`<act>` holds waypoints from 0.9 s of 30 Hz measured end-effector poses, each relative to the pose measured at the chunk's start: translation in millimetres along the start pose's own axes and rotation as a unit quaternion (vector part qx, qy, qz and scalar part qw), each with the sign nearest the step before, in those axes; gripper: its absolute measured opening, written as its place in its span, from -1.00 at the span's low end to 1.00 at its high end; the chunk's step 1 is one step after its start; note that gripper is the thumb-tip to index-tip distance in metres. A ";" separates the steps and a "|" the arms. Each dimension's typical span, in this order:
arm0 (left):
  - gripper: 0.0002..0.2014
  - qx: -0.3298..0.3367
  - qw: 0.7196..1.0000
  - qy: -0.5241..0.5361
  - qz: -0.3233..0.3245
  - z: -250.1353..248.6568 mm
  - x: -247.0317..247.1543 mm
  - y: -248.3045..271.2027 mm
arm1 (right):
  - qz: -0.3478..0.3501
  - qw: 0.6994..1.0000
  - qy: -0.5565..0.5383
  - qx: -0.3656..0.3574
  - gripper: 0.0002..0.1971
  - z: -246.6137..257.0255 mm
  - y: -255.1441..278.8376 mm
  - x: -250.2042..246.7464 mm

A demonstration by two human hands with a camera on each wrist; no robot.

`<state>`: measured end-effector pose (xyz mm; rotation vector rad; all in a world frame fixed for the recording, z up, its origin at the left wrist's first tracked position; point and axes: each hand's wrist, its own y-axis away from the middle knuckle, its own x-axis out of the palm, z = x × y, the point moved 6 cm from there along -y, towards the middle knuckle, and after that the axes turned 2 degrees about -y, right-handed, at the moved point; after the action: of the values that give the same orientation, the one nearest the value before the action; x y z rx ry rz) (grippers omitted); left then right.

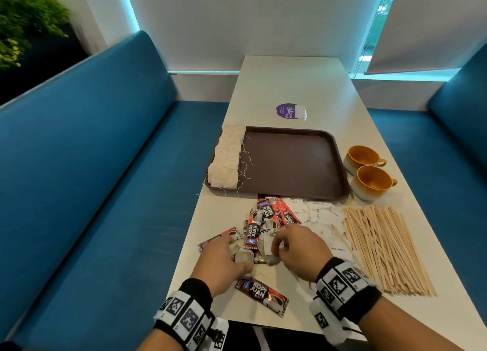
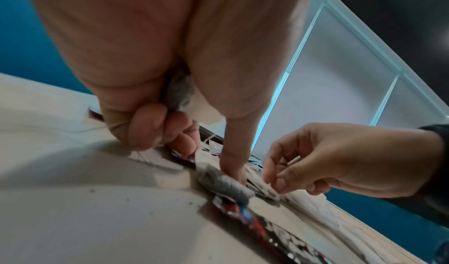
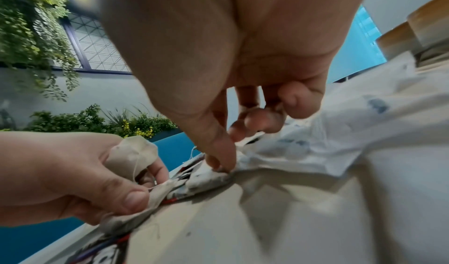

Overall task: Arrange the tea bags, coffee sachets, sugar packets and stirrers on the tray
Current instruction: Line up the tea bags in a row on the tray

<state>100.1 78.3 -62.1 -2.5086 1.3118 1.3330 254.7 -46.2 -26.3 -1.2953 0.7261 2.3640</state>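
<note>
Loose tea bags, picked from the pile at 6 o'clock of the tray (image 1: 326, 140).
Left hand (image 1: 224, 258) grips soft, light tea bags (image 3: 131, 152); right hand (image 1: 297, 248) pinches another (image 3: 209, 177). Likely tears easily: take the body, not the string.

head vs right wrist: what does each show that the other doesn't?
Head only: the brown tray with a row of tea bags along its left edge, two orange cups, the stirrers, and the scattered coffee sachets.

Right wrist only: a tea bag tucked in the left hand, and the right hand's thumb on a loose tea bag.

Both: the two hands working the pile on the white table.
</note>
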 end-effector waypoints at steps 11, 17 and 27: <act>-0.81 0.013 0.975 0.223 0.015 1.4 -19.0 7.0 | -0.013 0.998 0.060 -0.011 -0.87 13.6 2.8 4.8; -0.82 -0.064 0.847 0.528 -0.009 9.7 -36.9 10.2 | -0.029 0.999 -0.043 0.012 -0.93 2.8 5.6 -7.6; -0.68 -0.116 0.785 0.607 0.042 -27.1 -0.4 19.5 | -0.121 0.935 -0.333 0.015 -0.91 15.1 18.1 -40.6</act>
<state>105.1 55.9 -37.8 -3.6231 1.3200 -0.4285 256.3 -54.3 19.9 -0.4604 0.3595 2.3419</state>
